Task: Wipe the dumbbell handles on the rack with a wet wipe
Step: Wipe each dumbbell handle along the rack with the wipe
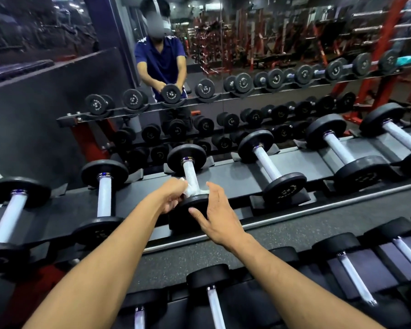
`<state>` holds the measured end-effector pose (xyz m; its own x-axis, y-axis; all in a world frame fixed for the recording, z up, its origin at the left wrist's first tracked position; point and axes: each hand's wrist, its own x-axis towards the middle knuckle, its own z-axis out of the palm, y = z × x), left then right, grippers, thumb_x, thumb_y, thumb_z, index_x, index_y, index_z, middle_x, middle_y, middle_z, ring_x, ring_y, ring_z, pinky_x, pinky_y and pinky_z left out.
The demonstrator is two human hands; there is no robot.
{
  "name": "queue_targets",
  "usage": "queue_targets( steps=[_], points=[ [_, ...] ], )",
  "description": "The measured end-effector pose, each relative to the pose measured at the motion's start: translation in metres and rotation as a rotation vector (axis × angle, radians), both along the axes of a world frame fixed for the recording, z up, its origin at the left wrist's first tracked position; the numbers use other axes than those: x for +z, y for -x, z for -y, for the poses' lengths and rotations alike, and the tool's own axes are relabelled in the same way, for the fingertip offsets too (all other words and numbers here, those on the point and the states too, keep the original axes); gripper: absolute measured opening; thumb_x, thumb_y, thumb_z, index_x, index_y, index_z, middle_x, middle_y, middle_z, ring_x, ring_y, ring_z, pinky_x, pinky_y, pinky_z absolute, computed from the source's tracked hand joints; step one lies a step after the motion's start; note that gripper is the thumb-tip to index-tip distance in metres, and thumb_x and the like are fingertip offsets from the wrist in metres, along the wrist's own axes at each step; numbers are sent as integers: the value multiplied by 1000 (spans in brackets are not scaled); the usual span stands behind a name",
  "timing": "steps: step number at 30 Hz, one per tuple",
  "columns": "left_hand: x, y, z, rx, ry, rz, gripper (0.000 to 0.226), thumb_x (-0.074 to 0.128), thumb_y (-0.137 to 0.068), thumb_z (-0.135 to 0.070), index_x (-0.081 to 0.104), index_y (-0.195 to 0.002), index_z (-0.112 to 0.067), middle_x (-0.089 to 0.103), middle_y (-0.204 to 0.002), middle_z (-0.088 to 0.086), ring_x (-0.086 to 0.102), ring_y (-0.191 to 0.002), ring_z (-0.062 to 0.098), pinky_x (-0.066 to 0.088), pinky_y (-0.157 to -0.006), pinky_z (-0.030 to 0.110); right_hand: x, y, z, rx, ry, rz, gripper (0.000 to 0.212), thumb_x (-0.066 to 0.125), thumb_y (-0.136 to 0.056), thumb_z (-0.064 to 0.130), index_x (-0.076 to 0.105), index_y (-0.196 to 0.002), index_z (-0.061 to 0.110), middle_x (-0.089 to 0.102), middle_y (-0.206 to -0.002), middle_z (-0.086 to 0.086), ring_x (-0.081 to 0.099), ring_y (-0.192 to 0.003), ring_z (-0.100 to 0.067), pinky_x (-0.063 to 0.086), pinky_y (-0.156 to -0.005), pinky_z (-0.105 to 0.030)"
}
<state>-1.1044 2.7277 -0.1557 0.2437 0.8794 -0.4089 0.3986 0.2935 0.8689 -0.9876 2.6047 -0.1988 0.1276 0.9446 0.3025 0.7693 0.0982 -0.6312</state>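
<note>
Dumbbell (188, 184) on upper rack (223, 172) tier, third from left, before mirror (247, 43). Left hand (173, 198) curled round white wipe (188, 189) at handle's near end. Right hand (217, 214) spread, fingers relaxed, thumb touching near weight head.

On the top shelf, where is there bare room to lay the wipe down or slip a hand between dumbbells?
Bare shelf shows between the dumbbell being wiped and the next one right, and left of it before the neighbour. Crowded at the near weight, where the left hand holds the wipe and the right hand steadies.
</note>
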Motion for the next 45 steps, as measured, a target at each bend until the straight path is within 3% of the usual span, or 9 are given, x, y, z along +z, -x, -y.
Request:
queue_targets(
  steps=[3, 6, 12, 18, 22, 28, 35, 40, 45],
  points=[
    [4, -7, -3, 38, -143, -65, 15, 45, -95, -16, 56, -92, -6, 59, -81, 13, 55, -67, 22, 46, -62, 28, -1, 1, 0, -2, -8, -10, 82, 52, -92, 58, 14, -151, 14, 27, -150, -4, 35, -135, -22, 36, -112, -39],
    [11, -20, -9, 23, -442, -330, 33, 39, -94, -25, 59, -99, 2, 64, -107, 27, 62, -97, 39, 52, -79, 40, -1, 0, 0, 2, -5, -14, 81, 51, -93, 57, 14, -152, 16, 25, -151, -2, 34, -137, -20, 36, -112, -40],
    [12, -24, -7, -339, -957, -798, 25, 41, -99, -7, 57, -117, -2, 56, -112, 15, 58, -105, 37, 41, -80, 37, -2, -2, 0, 22, -35, -3, 78, 50, -94, 58, 18, -151, 15, 28, -149, -1, 33, -137, -18, 32, -115, -37],
    [20, -11, -24, -810, -1030, -984, 15, 48, -99, -14, 63, -98, -13, 50, -113, 3, 47, -107, 27, 42, -80, 38, -9, -2, -4, 9, -50, -5, 78, 44, -90, 65, 21, -148, 18, 31, -143, 1, 39, -131, -20, 39, -110, -40],
    [25, -16, -39, -807, -1017, -979, 27, 46, -102, -25, 71, -99, -16, 56, -116, 0, 45, -122, 22, 38, -96, 35, -8, -4, -3, 28, -41, -14, 77, 46, -91, 63, 19, -148, 19, 31, -144, 1, 39, -131, -20, 39, -110, -41],
    [29, -9, -22, -924, -818, -756, 20, 62, -97, -33, 76, -105, -21, 69, -98, -7, 60, -94, 14, 43, -82, 26, -7, -4, -3, 32, -40, -31, 73, 50, -91, 59, 20, -147, 22, 33, -140, 3, 41, -127, -19, 42, -107, -40],
    [22, -10, -19, -763, -905, -708, 19, 66, -95, -24, 77, -104, -12, 64, -115, -5, 54, -111, 14, 32, -86, 18, -7, -5, -5, 48, -23, 1, 74, 49, -93, 57, 18, -148, 19, 31, -142, -1, 40, -128, -21, 40, -109, -41],
    [29, -3, 1, -673, -681, -621, 17, 65, -96, -23, 78, -106, -20, 66, -81, -17, 55, -77, -3, 37, -78, 17, -6, -5, -6, 54, 7, 1, 73, 50, -94, 54, 18, -147, 16, 30, -143, -5, 41, -128, -24, 42, -106, -41],
    [16, 17, 25, -357, -494, -260, 18, 61, -98, -17, 77, -100, -12, 74, -91, -2, 60, -80, 8, 47, -81, 30, -3, -5, -5, 60, 30, 3, 70, 51, -95, 50, 23, -145, 11, 32, -142, -9, 41, -127, -26, 40, -107, -40]
  ],
)
